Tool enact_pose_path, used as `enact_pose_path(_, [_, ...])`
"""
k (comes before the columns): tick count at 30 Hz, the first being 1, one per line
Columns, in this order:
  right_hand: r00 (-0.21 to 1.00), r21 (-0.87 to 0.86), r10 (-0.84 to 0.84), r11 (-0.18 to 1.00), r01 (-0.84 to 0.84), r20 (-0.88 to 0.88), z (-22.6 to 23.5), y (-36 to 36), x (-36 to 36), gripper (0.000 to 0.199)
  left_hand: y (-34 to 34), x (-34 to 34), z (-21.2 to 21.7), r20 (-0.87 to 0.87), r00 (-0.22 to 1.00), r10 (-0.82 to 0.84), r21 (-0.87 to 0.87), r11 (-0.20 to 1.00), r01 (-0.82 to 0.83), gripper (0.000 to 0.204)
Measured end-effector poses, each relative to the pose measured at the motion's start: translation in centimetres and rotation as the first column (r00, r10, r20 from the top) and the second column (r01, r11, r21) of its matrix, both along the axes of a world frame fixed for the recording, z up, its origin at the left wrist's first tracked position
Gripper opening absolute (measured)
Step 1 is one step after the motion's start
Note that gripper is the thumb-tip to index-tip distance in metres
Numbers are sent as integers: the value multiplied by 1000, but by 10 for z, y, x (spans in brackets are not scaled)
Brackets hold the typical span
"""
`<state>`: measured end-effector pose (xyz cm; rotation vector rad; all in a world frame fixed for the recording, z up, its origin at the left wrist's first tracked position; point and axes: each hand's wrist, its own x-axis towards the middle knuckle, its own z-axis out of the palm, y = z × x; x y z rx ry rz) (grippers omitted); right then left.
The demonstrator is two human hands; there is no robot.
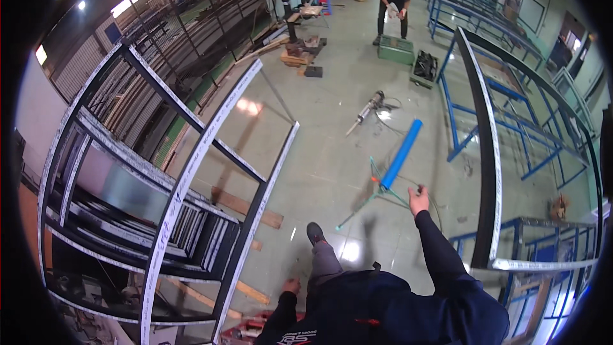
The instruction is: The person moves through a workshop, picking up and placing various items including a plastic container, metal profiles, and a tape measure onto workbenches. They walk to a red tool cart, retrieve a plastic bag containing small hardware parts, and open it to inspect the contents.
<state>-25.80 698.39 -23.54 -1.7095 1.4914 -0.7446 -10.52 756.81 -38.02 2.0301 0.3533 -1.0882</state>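
Observation:
My right hand [419, 199] reaches forward over the floor, open and holding nothing, its fingers apart. Just ahead of it a long blue tube [403, 153] rises at a slant from a green stand with spread legs [357, 213]. The hand looks near one of those legs; whether they touch, I cannot tell. Low beside my body is my left hand [291, 285], small in view, and its fingers do not show clearly. Between it and the left side stands a large dark frame with white-taped edges [191, 172]. One of my shoes [315, 232] is on the floor.
A long tool with a hose or cord [369, 112] lies on the floor. Farther off, a person [394, 3] bends over a green box [396, 50] beside an open tool case [424, 67]. Another dark frame [483, 121] and blue metal racks [460, 129] stand right. Wooden boards [246, 207] lie left.

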Motion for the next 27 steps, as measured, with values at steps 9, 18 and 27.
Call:
enact_pose_path(9, [857, 151, -298, 908, 390, -421, -27, -82, 180, 79, -81, 263, -34, 479, 612, -630, 150, 745, 650, 44])
enact_pose_path(18, [776, 146, -451, 817, 558, -441, 23, -77, 191, 60, -337, 611, 32, 72, 997, -16, -136, 990, 26, 27])
enact_pose_path(27, [231, -57, -553, 454, 889, -801, 17, -107, 277, 61, -631, 724, 16, 118, 797, -593, -71, 795, 602, 41])
